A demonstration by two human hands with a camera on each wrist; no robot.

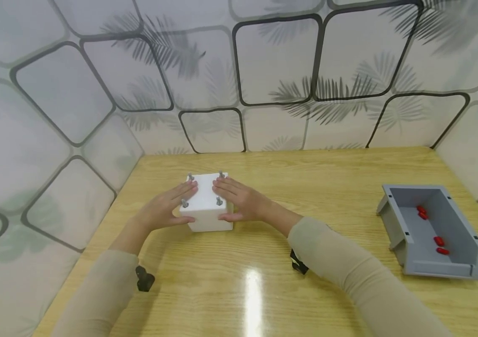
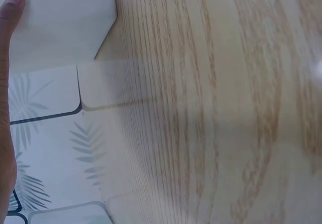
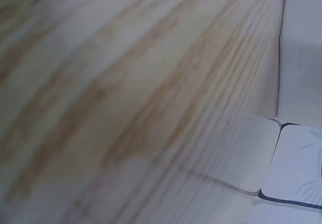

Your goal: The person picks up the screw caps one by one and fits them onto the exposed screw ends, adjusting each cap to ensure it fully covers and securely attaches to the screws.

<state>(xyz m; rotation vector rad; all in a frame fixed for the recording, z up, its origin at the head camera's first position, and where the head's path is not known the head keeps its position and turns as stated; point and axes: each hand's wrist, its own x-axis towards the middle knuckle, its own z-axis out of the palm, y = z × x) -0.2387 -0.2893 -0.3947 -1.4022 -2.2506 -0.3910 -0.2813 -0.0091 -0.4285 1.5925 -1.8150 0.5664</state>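
Observation:
A white box (image 1: 211,220) sits on the wooden table, with several grey bolts (image 1: 219,201) standing up near the corners of its top. My left hand (image 1: 165,206) lies along its left side, straight fingers on the top and thumb against the front face. From the other side my right hand (image 1: 245,199) rests in the same way, fingers flat near the right bolts and thumb on the front. In the left wrist view the left thumb (image 2: 15,0) touches the box wall (image 2: 60,22). The right wrist view has the box (image 3: 302,78) at its right edge, that hand out of sight.
On the right of the table (image 1: 272,252) stands a grey bin (image 1: 428,224) with several small red pieces (image 1: 438,241) inside. A patterned cloth wall (image 1: 276,65) rises behind the table and along its left and right sides.

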